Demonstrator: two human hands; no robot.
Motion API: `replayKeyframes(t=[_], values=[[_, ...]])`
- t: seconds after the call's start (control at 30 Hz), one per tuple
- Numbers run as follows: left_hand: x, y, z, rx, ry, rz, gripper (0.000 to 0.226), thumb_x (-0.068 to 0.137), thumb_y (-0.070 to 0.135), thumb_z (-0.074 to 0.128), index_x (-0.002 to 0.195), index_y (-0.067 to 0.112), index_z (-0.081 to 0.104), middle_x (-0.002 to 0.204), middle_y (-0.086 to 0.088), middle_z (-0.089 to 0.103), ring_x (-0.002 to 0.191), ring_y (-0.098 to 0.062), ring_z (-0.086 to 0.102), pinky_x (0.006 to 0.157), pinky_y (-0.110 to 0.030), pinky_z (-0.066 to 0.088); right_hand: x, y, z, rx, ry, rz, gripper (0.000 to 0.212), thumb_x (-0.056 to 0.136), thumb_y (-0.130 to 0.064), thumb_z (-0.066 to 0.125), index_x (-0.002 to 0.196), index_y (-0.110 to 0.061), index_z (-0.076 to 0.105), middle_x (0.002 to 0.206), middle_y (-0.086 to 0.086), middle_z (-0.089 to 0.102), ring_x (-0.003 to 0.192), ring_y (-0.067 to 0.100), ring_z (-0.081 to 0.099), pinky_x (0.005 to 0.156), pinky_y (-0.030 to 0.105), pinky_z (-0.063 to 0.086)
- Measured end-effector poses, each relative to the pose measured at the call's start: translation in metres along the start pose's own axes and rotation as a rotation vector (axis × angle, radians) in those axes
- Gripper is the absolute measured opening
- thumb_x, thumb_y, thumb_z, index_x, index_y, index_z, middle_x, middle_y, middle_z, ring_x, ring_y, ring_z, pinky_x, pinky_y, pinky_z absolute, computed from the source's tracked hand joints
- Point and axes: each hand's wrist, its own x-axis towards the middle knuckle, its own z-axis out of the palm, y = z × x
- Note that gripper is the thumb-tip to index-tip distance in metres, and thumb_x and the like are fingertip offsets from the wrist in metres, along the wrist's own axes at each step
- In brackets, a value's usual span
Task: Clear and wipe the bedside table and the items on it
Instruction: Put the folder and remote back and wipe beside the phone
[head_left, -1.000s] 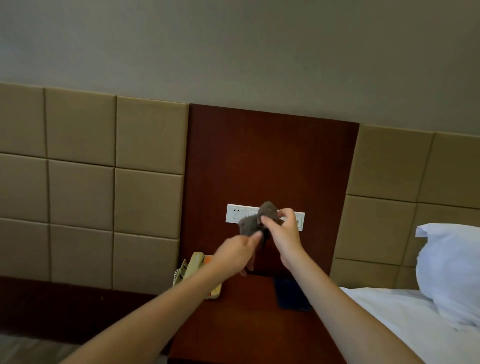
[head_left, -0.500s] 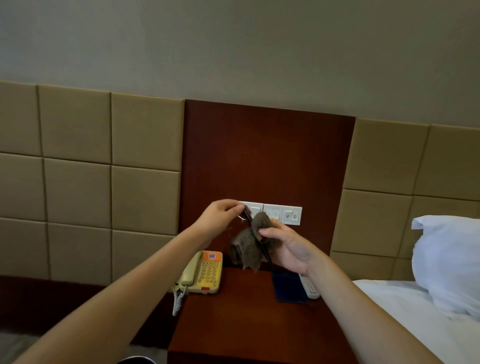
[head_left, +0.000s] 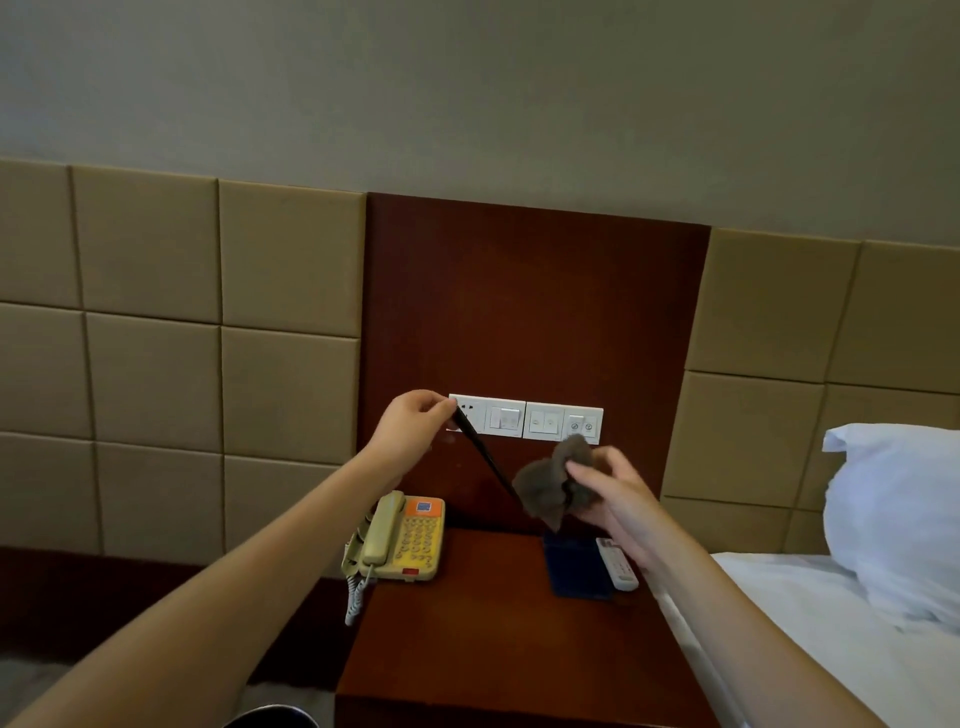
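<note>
The one camera sits on my head, facing forward and slightly down over my forearms at the desk (head_left: 498, 639) and wall panel (head_left: 530, 301), close.

black strip (head_left: 483, 457): lower end hidden behind grey cloth (head_left: 545, 493), kind unclear | switch panel (head_left: 524, 423): 9 o'clock end covered by left grip (head_left: 410, 431) | pillow (head_left: 898, 514): cut off at 3 o'clock edge | dark round thing (head_left: 275, 717) at 7 o'clock: cut off, unidentifiable | phone (head_left: 402, 540) keys: unreadable
</note>
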Motion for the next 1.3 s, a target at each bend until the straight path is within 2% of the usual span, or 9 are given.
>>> replayKeyframes(t=[0.07,0.13,0.27,0.43,0.53,0.63,0.73,1.1,1.3], values=[[-0.004,0.001,0.011,0.046,-0.048,-0.005,0.016,0.097,0.021,0.051,0.091,0.012,0.062,0.077,0.003,0.066,0.06,-0.004,0.061,0.047,-0.011,0.041,0.001,-0.012,0.015,-0.202,0.053,-0.137,0.021,0.091,-0.016,0.061,0.108,-0.012,0.05,0.117,0.011,0.059,0.105,0.023,0.061,0.095,0.038,0.051],[-0.006,0.003,0.026,0.028,-0.104,-0.029,0.017,0.096,0.016,0.051,0.087,0.007,0.062,0.074,-0.003,0.065,0.053,-0.002,0.06,0.044,-0.008,0.04,-0.001,-0.025,0.038,-0.453,0.041,-0.31,0.023,0.092,-0.015,0.061,0.11,-0.01,0.047,0.103,0.0,0.059,0.095,0.015,0.06,0.081,0.023,0.052],[-0.005,0.006,0.035,-0.071,-0.131,-0.092,0.021,0.096,0.01,0.048,0.095,-0.004,0.065,0.071,-0.008,0.061,0.052,-0.004,0.059,0.052,-0.017,0.044,0.005,-0.036,0.065,-0.81,-0.048,-0.454,0.022,0.092,-0.013,0.058,0.094,-0.02,0.037,0.091,0.001,0.057,0.081,0.016,0.059,0.064,0.027,0.047],[-0.002,0.002,0.016,-0.123,-0.071,-0.094,0.02,0.095,0.017,0.054,0.096,0.002,0.067,0.074,-0.004,0.067,0.05,0.001,0.062,0.043,-0.008,0.04,0.008,-0.015,0.045,-0.822,-0.1,-0.338,0.033,0.085,-0.007,0.062,0.082,-0.027,0.036,0.093,0.01,0.059,0.084,0.022,0.058,0.067,0.031,0.045],[0.001,-0.004,0.001,-0.122,-0.001,-0.123,0.018,0.096,0.02,0.054,0.092,0.008,0.067,0.076,-0.001,0.069,0.05,0.002,0.062,0.05,-0.015,0.04,0.006,0.014,0.019,-0.845,-0.105,-0.235,0.032,0.086,-0.005,0.062,0.082,-0.024,0.037,0.09,0.008,0.057,0.081,0.019,0.056,0.065,0.029,0.043],[0.004,-0.01,-0.014,-0.143,0.065,-0.166,0.017,0.096,0.022,0.053,0.086,0.013,0.064,0.078,-0.003,0.069,0.056,-0.004,0.061,0.051,-0.018,0.036,0.004,0.042,-0.013,-0.872,-0.02,-0.152,0.03,0.087,-0.009,0.063,0.081,-0.022,0.036,0.082,0.002,0.054,0.071,0.011,0.051,0.059,0.023,0.039],[0.006,-0.022,-0.012,-0.114,0.064,-0.222,0.018,0.095,0.026,0.054,0.085,0.013,0.062,0.077,-0.001,0.068,0.062,-0.009,0.061,0.055,-0.02,0.038,0.01,0.057,-0.041,-0.871,0.119,-0.091,0.033,0.088,-0.01,0.064,0.079,-0.021,0.035,0.077,-0.002,0.046,0.067,0.009,0.044,0.06,0.027,0.034],[0.035,-0.111,0.091,-0.11,0.006,-0.407,0.023,0.093,0.026,0.058,0.082,0.006,0.062,0.074,-0.007,0.067,0.053,-0.011,0.058,0.035,-0.013,0.031,0.035,0.143,-0.112,-0.965,0.255,0.132,0.021,0.092,-0.014,0.059,0.096,-0.011,0.039,0.082,0.004,0.056,0.07,0.016,0.055,0.053,0.025,0.037],[0.068,-0.19,0.162,-0.078,-0.018,-0.549,0.018,0.095,0.026,0.056,0.084,0.011,0.058,0.079,-0.004,0.068,0.058,-0.01,0.059,0.039,-0.015,0.033,0.061,0.199,-0.131,-1.195,0.148,0.216,0.023,0.091,-0.021,0.055,0.096,-0.025,0.032,0.088,-0.004,0.049,0.082,0.021,0.056,0.072,0.041,0.047]])
